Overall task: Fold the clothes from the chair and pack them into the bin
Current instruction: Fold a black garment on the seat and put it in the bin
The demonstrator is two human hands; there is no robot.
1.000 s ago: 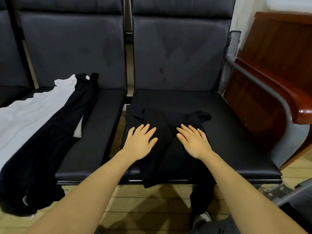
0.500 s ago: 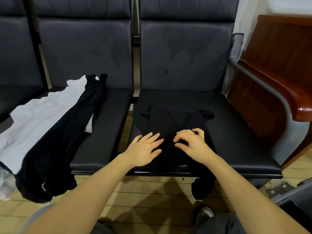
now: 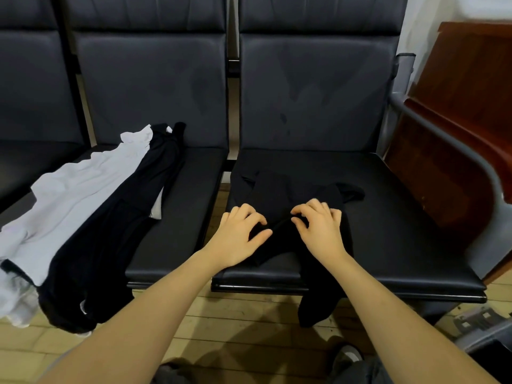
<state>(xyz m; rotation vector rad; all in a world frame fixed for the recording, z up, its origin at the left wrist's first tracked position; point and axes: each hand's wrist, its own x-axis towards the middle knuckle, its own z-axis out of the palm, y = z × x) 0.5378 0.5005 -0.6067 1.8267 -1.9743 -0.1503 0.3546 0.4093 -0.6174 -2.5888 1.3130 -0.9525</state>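
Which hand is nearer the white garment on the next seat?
Left. The left hand grips the black garment on the right seat, on the side toward the white garment. The right hand grips the same black cloth farther right.

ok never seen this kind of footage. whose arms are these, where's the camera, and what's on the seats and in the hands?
There is no machine: these are a person's two bare arms, filmed by one wide-angle camera worn on the head, looking forward and down. In front is a row of dark chairs. On the right seat lies a black garment, one part hanging over the front edge. The left hand and the right hand both have curled fingers gathering its cloth near the middle. On the next seat to the left lie a white garment and another black garment, untouched. A grey object, perhaps the bin, shows only partly at the lower right corner.
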